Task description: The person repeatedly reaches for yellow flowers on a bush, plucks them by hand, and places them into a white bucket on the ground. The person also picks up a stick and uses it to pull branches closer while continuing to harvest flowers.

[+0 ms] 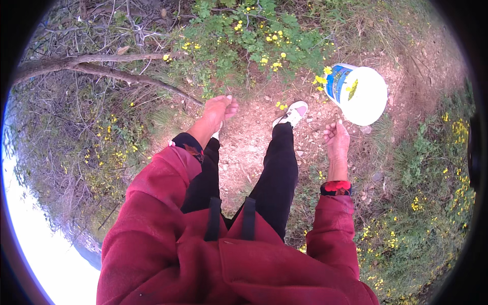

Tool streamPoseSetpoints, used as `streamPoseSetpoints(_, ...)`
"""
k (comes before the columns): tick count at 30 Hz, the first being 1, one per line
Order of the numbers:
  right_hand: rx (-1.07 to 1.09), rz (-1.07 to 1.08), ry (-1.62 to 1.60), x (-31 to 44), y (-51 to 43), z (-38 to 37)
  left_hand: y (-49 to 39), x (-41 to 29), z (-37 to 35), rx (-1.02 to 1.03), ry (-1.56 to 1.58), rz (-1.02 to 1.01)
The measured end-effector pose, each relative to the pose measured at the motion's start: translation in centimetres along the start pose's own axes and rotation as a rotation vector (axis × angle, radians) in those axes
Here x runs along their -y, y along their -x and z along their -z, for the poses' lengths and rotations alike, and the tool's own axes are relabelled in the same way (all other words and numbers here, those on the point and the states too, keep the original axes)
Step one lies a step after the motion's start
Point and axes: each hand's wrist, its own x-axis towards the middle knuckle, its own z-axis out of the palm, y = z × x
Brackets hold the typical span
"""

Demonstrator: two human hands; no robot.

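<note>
My left hand (221, 108) is held out over the dirt path, below the flowering plants. Its fingers are loosely bent, the thumb stands a little apart, and nothing shows in it. My right hand (337, 138) has curled fingers and is close to the rim of a white plastic bucket (366, 108); whether it touches the rim or pinches something small, I cannot tell. The bucket has a blue label and looks overexposed inside, where some yellow flower heads (353, 90) show. Leafy plants with yellow blossoms (275, 38) grow ahead of me.
A forked bare branch (114, 72) reaches in from the left, its tip close to my left hand. Dry brush (57, 133) covers the left bank. Several yellow flowers (392, 240) grow at the right. My shoe (292, 113) stands on the stony dirt path (244, 152).
</note>
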Motion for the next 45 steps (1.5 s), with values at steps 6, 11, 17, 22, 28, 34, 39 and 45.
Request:
streamPoseSetpoints(6,0.198,0.088,-0.002,3.4,-0.5,-5.3,2.5,-0.9,-0.2,-0.081,-0.268,0.074)
streamPoseSetpoints(11,0.546,-0.29,-0.207,5.6,-1.3,-8.2,3.0,0.0,0.1,-0.015,-0.558,-0.236)
streamPoseSetpoints(17,0.636,-0.395,-0.52,3.7,0.2,-11.0,3.5,-0.9,-5.1,0.221,-0.417,-0.267)
streamPoseSetpoints(22,0.579,-0.292,-0.388,1.5,4.0,-12.1,3.2,-4.2,-12.3,0.464,0.088,-0.07)
streamPoseSetpoints(28,0.574,-0.354,-0.457,-2.2,7.7,-12.9,0.6,-5.0,-13.2,0.502,0.3,0.129)
streamPoseSetpoints(34,0.56,-0.47,-0.468,-4.5,10.4,-12.8,1.5,-3.5,-11.1,0.412,0.096,0.048)
streamPoseSetpoints(39,0.677,-0.558,-0.611,-4.6,12.3,-12.6,3.3,-3.0,-10.6,0.372,0.056,-0.016)
streamPoseSetpoints(45,0.707,-0.549,-0.38,-3.7,12.9,-11.8,4.6,-2.8,-9.7,0.4,0.132,-0.016)
